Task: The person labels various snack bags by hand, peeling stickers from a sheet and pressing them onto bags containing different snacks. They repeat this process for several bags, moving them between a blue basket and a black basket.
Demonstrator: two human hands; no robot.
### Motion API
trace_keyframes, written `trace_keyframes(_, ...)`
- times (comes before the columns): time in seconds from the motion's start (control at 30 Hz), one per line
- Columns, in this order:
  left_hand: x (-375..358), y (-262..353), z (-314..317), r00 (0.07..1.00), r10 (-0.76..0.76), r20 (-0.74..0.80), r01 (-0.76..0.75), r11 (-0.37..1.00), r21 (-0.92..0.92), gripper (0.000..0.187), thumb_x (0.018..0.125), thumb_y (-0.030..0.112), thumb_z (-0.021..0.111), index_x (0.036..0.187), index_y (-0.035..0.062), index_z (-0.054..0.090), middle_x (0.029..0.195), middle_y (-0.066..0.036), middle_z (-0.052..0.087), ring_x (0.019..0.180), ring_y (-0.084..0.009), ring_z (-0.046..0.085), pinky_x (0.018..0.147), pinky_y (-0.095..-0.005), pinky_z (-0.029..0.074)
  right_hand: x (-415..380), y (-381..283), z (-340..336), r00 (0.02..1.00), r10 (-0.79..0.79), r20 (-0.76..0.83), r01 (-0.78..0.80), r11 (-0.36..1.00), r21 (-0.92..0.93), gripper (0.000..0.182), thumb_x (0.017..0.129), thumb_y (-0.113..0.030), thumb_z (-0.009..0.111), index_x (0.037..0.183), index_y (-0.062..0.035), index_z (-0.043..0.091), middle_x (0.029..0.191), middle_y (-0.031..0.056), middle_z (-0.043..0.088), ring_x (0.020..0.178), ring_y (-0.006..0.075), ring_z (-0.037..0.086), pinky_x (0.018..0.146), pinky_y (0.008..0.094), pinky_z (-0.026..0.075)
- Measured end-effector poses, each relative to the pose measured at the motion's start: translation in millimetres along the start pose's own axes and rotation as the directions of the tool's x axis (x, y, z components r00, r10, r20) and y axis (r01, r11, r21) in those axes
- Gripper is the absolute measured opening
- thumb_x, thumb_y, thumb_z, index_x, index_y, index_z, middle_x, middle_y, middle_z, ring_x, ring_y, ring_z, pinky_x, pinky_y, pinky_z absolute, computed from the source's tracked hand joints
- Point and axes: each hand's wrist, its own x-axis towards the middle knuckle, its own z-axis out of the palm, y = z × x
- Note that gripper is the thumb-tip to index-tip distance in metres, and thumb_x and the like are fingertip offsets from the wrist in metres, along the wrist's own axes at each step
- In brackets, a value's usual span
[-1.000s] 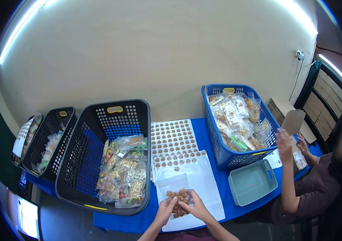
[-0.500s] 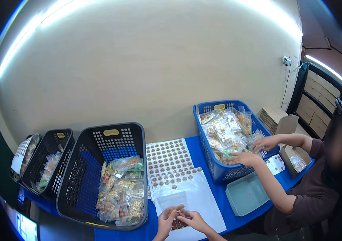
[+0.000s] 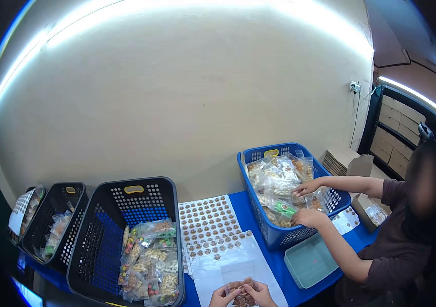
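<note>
Bottom centre of the frame, on the blue counter (image 3: 251, 212): I judge I'm filling the clear bag (image 3: 240, 292). My left hand (image 3: 221, 297) and right hand (image 3: 260, 293) pinch it, fingers clenched; sealing seems next.

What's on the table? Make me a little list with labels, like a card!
left hand: left hand at the bottom edge, touching the clear bag
right hand: right hand on the same bag
bag: clear bag of brown pieces, between both hands
under it: white sticker sheets on the blue table
left side: big black basket with snack packets
right side: blue basket full of packets; a co-worker's hands reach into it
front right: pale green tray
</note>
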Motion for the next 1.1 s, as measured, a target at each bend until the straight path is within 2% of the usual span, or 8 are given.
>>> trace_keyframes(0.03, 2.9, -7.7, 2.0, 1.000, 0.008, -0.026, -0.008, 1.000, -0.017, 0.027, 0.081, 0.013, 0.058, 0.105, 0.0007, 0.054, 0.086, -0.004, 0.059, 0.072, -0.0082, 0.055, 0.061, -0.0200, 0.045, -0.8, -0.9, -0.2, 0.999, -0.017, -0.028, 0.018, 1.000, 0.019, 0.020, 0.083, -0.018, 0.056, 0.090, 0.0004, 0.058, 0.071, 0.0029, 0.059, 0.058, 0.0086, 0.056, 0.050, 0.0191, 0.044)
trace_keyframes(0.13, 3.7, -14.0, 8.9, 0.994, 0.039, -0.104, -0.041, 0.999, -0.015, 0.026, 0.082, 0.013, 0.057, 0.104, 0.0009, 0.053, 0.086, -0.004, 0.059, 0.070, -0.0089, 0.057, 0.057, -0.0198, 0.047, 4.4, -4.9, -7.1, 0.974, 0.228, -0.010, -0.227, 0.972, 0.064, 0.024, 0.081, -0.019, 0.060, 0.093, 0.0011, 0.057, 0.083, 0.0040, 0.060, 0.072, 0.0081, 0.056, 0.065, 0.0203, 0.046)
trace_keyframes(0.23, 13.0, -37.3, 6.6, 0.982, 0.084, -0.171, -0.080, 0.996, 0.031, 0.024, 0.082, 0.013, 0.056, 0.104, 0.0015, 0.053, 0.086, -0.004, 0.059, 0.068, -0.0096, 0.057, 0.053, -0.0201, 0.048, 12.3, -1.1, -1.2, 0.994, -0.103, 0.025, 0.102, 0.993, 0.058, 0.020, 0.082, -0.019, 0.058, 0.087, 0.0003, 0.058, 0.069, 0.0022, 0.058, 0.056, 0.0077, 0.054, 0.049, 0.0202, 0.044)
trace_keyframes(0.33, 14.0, -37.9, 15.7, 0.987, 0.014, -0.158, -0.018, 1.000, -0.026, 0.026, 0.083, 0.014, 0.055, 0.106, 0.0017, 0.052, 0.090, -0.005, 0.059, 0.073, -0.0105, 0.057, 0.059, -0.0210, 0.048, 12.1, -27.4, -12.0, 0.997, 0.030, 0.072, -0.035, 0.998, 0.056, 0.017, 0.081, -0.017, 0.060, 0.084, -0.0005, 0.058, 0.068, 0.0005, 0.057, 0.058, 0.0062, 0.051, 0.050, 0.0197, 0.042)
trace_keyframes(0.57, 31.9, -32.0, 53.9, 0.999, -0.008, -0.041, 0.012, 0.996, 0.083, 0.033, 0.084, 0.013, 0.052, 0.114, 0.0007, 0.046, 0.105, -0.008, 0.053, 0.094, -0.0147, 0.052, 0.078, -0.0254, 0.044, 30.3, -21.8, -62.8, 0.996, -0.008, 0.092, 0.009, 1.000, -0.011, 0.015, 0.080, -0.016, 0.061, 0.080, -0.0014, 0.058, 0.068, -0.0008, 0.055, 0.059, 0.0055, 0.050, 0.051, 0.0193, 0.041)
trace_keyframes(0.67, 39.2, -39.9, 73.7, 0.999, 0.029, -0.018, -0.030, 0.999, -0.035, 0.038, 0.082, 0.013, 0.056, 0.115, 0.0009, 0.044, 0.107, -0.009, 0.053, 0.095, -0.0152, 0.051, 0.080, -0.0260, 0.044, 29.1, -35.6, -80.1, 0.996, 0.024, 0.086, -0.024, 1.000, 0.009, 0.015, 0.079, -0.016, 0.061, 0.081, -0.0017, 0.058, 0.068, -0.0003, 0.056, 0.059, 0.0058, 0.050, 0.051, 0.0191, 0.041)
trace_keyframes(0.9, 52.0, -64.3, 101.3, 0.972, 0.038, -0.230, -0.012, 0.993, 0.114, 0.041, 0.077, 0.015, 0.063, 0.112, 0.0025, 0.046, 0.093, -0.007, 0.058, 0.081, -0.0135, 0.057, 0.066, -0.0233, 0.048, 35.9, -45.5, -105.7, 0.971, 0.125, 0.202, -0.167, 0.964, 0.208, 0.013, 0.079, -0.016, 0.062, 0.079, -0.0029, 0.059, 0.066, 0.0010, 0.056, 0.056, 0.0071, 0.051, 0.048, 0.0189, 0.041)
trace_keyframes(1.1, 57.0, -70.7, 120.8, 0.984, 0.041, -0.175, -0.033, 0.998, 0.047, 0.041, 0.079, 0.015, 0.061, 0.114, 0.0033, 0.044, 0.096, -0.007, 0.056, 0.083, -0.0127, 0.056, 0.068, -0.0237, 0.048, 34.2, -61.2, -126.5, 0.978, 0.108, 0.177, -0.120, 0.991, 0.063, 0.021, 0.081, -0.023, 0.059, 0.076, -0.0026, 0.058, 0.063, 0.0008, 0.054, 0.051, 0.0061, 0.049, 0.044, 0.0191, 0.039)
